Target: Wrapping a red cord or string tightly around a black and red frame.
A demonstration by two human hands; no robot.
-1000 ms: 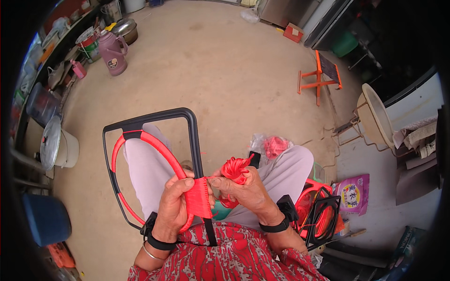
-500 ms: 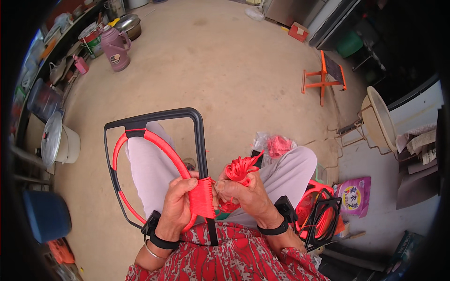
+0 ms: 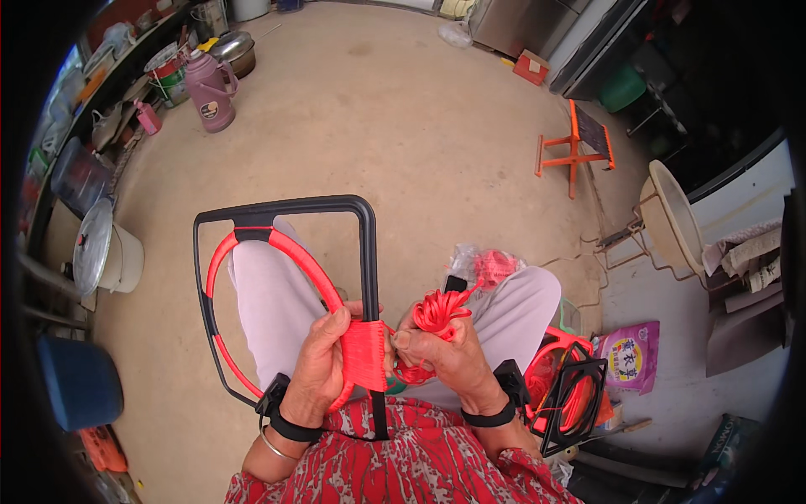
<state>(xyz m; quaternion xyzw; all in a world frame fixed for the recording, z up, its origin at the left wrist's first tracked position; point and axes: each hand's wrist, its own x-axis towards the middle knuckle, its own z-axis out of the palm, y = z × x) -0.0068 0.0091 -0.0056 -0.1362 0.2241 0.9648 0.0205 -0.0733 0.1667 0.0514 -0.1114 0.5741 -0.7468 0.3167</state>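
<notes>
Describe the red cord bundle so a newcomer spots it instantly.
Find the big black frame left of centre. Right of it, the right hand holds the red cord bundle. Loose loops set it apart from the tight red wrapping on the frame.

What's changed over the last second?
The black frame and the left hand shifted slightly right; the red cord bundle in the right hand also moved right and a little down. Nothing was picked up or let go. The orange stool still stands on the floor.
</notes>
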